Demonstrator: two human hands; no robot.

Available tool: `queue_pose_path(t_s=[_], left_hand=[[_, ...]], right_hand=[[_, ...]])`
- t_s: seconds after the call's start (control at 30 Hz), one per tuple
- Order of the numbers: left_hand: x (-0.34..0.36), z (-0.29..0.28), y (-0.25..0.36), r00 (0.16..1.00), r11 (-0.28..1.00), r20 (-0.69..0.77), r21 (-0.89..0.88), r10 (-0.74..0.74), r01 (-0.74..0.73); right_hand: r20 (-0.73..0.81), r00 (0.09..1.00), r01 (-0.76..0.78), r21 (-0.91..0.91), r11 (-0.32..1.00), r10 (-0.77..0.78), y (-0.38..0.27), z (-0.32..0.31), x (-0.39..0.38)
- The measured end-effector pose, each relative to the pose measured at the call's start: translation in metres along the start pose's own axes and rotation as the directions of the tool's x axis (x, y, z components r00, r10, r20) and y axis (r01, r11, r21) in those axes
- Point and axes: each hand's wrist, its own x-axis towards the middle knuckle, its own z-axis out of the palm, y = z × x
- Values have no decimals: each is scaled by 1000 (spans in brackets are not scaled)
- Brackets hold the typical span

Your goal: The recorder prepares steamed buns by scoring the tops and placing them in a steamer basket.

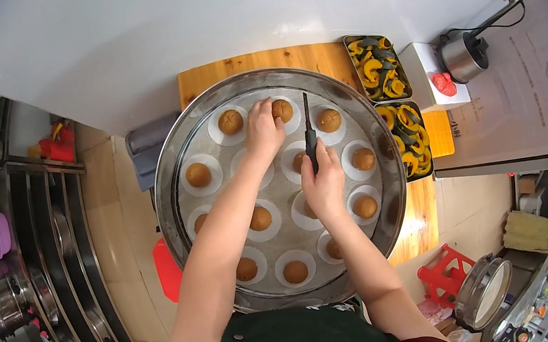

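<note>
Brown dough balls sit on round white paper liners in a large round metal steamer tray (161, 136). At the far side, my left hand (264, 131) has its fingers closed on the side of one brown dough ball (282, 110). My right hand (324, 184) is wrapped round the black handle of a thin-bladed knife (310, 137). Its narrow blade points away from me, just right of that ball. Cut lines show on top of the scored dough ball (230, 121) to the left. My hands and forearms partly cover several other balls.
The tray rests on a wooden table (312, 54) against a white wall. Two dark trays of sliced pumpkin, a far tray (353, 69) and a nearer tray (400, 176), stand at the right. A metal rack (64, 230) is on the left; a red stool (446, 272) stands lower right.
</note>
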Motion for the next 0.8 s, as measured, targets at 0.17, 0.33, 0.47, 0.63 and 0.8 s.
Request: queue_pose_path(t_s=[0.17, 0.33, 0.47, 0.63, 0.8], left_hand=[[4, 5, 15, 987, 989, 64, -4, -150, 150], [-1, 7, 6, 984, 987, 86, -1, -158, 158], [-1, 3, 19, 986, 988, 62, 16, -156, 155], [9, 1, 22, 952, 965, 180, 136, -247, 225], [35, -19, -3, 893, 1000, 449, 24, 7, -20]], right_hand=[[60, 998, -10, -43, 999, 12, 6, 1, -2], [49, 998, -25, -47, 999, 27, 8, 1, 1], [54, 998, -29, -37, 999, 31, 10, -2, 0], [77, 997, -20, -13, 1000, 21, 4, 3, 1], [104, 994, -26, -31, 999, 29, 0, 12, 3]])
